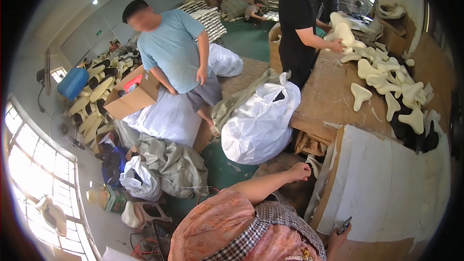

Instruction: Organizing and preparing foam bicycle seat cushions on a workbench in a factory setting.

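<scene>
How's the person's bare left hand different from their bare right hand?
The bare left hand is curled, and whether it holds anything is unclear; the bare right hand grips a small dark object. The left hand is farther forward; the right hand is nearer the body. Both are bare.

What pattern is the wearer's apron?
The apron is dark-and-white check; it shows in the head view.

White sheet [369, 181], dark tool [344, 225], black-and-white checked apron [279, 215], peach patterned sleeve [210, 222], cream foam pieces [360, 96]
</scene>
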Available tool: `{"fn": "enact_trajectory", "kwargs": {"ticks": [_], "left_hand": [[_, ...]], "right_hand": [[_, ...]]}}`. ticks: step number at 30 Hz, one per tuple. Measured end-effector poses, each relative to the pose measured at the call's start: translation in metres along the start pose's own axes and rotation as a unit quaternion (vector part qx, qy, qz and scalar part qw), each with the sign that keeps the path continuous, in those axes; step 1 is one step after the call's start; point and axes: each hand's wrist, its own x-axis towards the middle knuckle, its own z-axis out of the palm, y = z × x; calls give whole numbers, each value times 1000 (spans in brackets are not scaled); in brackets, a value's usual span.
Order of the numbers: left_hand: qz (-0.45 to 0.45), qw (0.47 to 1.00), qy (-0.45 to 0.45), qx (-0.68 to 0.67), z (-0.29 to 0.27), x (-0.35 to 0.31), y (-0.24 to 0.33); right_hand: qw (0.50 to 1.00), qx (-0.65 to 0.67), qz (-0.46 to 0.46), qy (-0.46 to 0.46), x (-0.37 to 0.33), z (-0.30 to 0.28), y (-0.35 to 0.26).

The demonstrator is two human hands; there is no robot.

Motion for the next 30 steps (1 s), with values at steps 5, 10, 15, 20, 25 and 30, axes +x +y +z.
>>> {"fn": "enact_trajectory", "kwargs": {"ticks": [5,10,15,20,25,30], "left_hand": [[-3,1000,-1,2,1,-1,-1],[-21,999,-31,13,1,0,-5],[-12,998,-59,21,2,-1,-2],[-23,996,-79,32,4,-3,1],[-7,995,-80,66,5,-5,-1],[-7,995,-76,61,4,-5,-1]], "right_hand": [[1000,21,-14,-3,-2,-2,-4],[1000,16,-17,5,-3,0,-10],[999,24,-23,16,-3,2,-5],[1000,20,-13,10,-4,-1,-11],[999,36,-22,8,-3,-1,-8],[999,26,-39,14,-4,0,-7]]}}
